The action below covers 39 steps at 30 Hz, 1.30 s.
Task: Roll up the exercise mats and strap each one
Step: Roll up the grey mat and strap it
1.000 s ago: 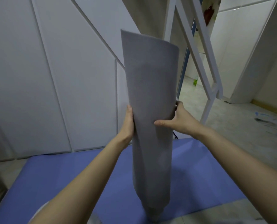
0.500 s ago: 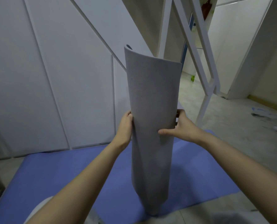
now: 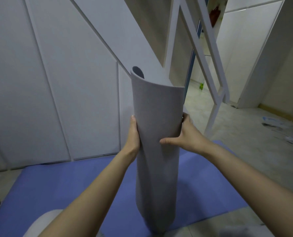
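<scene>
Left hand (image 3: pixel 133 134) and right hand (image 3: pixel 188 134) grip the loosely rolled grey exercise mat (image 3: pixel 157 168) between them at mid-height, right thumb across its front; the roll stands upright, lower end at the near edge of the flat blue exercise mat (image 3: pixel 74 185).

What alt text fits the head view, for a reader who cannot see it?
The left hand and right hand grip a loosely rolled grey mat upright, one on each side at mid-height. Beneath it a blue mat lies flat on the floor, with white wall panels behind; no strap is visible.
</scene>
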Each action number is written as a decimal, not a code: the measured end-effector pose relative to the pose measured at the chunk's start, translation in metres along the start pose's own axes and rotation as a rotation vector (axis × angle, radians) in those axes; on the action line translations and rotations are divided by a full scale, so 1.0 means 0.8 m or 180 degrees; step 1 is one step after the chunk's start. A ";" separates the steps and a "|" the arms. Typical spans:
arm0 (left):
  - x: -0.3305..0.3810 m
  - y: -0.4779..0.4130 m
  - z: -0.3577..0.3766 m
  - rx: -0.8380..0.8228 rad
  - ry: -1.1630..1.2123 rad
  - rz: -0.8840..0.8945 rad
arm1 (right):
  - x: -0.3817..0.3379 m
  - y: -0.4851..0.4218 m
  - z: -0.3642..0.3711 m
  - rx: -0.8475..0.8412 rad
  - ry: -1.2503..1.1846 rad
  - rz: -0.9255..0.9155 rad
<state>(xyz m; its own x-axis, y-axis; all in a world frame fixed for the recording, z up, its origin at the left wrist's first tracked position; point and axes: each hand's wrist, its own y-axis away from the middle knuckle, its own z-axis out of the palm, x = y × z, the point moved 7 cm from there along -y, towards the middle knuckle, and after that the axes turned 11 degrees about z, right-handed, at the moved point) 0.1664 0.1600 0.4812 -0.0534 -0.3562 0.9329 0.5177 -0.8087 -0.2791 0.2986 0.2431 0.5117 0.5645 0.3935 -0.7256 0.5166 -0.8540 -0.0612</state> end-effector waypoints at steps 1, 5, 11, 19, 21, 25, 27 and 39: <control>-0.005 0.001 0.000 0.0033 0.0010 0.0020 | 0.004 0.001 0.003 0.0003 0.0006 -0.0001; -0.027 0.007 -0.009 0.0143 -0.0123 0.0054 | 0.018 0.010 0.017 -0.0001 0.0097 0.0054; -0.034 0.013 -0.020 -0.0082 -0.0573 0.0108 | 0.032 0.019 0.021 -0.0469 -0.0210 0.0291; 0.022 -0.005 -0.046 0.0425 -0.0619 0.0094 | -0.021 0.016 -0.030 -0.0623 -0.0719 0.0882; 0.035 -0.004 -0.037 0.0293 -0.0522 -0.0130 | -0.035 0.009 -0.037 -0.0528 -0.0791 0.0968; 0.063 -0.011 -0.033 0.0339 -0.0531 -0.0287 | -0.048 0.008 -0.030 -0.0755 -0.0745 0.1059; 0.074 -0.015 -0.034 0.0391 -0.0384 -0.0307 | -0.047 0.007 -0.023 -0.0741 -0.0783 0.1015; -0.019 0.015 -0.051 0.0239 -0.0472 -0.0757 | 0.023 0.014 0.040 -0.0658 -0.0829 0.1205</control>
<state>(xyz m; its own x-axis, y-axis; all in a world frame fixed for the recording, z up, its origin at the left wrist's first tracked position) 0.1388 0.1366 0.4548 -0.0583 -0.0838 0.9948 0.5676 -0.8225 -0.0360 0.2939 0.2301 0.4761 0.5712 -0.0516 -0.8192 0.4381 -0.8248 0.3574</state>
